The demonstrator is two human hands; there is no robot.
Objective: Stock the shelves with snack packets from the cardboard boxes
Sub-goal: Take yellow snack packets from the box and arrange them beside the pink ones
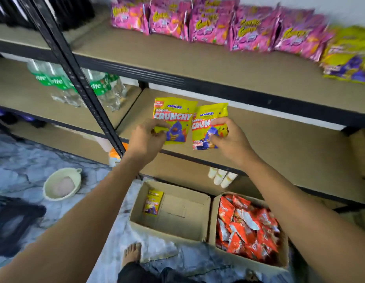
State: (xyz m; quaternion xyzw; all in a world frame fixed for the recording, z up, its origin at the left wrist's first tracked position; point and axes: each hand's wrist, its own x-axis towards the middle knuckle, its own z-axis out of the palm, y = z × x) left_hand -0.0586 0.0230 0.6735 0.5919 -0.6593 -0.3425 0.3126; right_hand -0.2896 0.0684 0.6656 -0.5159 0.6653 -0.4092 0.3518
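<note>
My left hand (145, 137) pinches the lower left edge of a yellow Crunchy snack packet (175, 115). Beside it, my right hand (228, 137) grips a second yellow Crunchy packet (212, 113) by its lower half. Both packets are upright over the front of the middle shelf (279, 139). On the floor below, the left cardboard box (183, 213) holds one yellow packet (154, 202) against its left wall. The right cardboard box (213, 221) is full of red snack packets (249, 225).
The upper shelf (177, 60) carries a row of pink packets (210, 21) and yellow packets (349, 54) at its right end. Green-labelled bottles (95, 84) stand behind a black upright post (79, 78). A cream bowl (62, 183) and my bare foot (132, 254) are on the floor.
</note>
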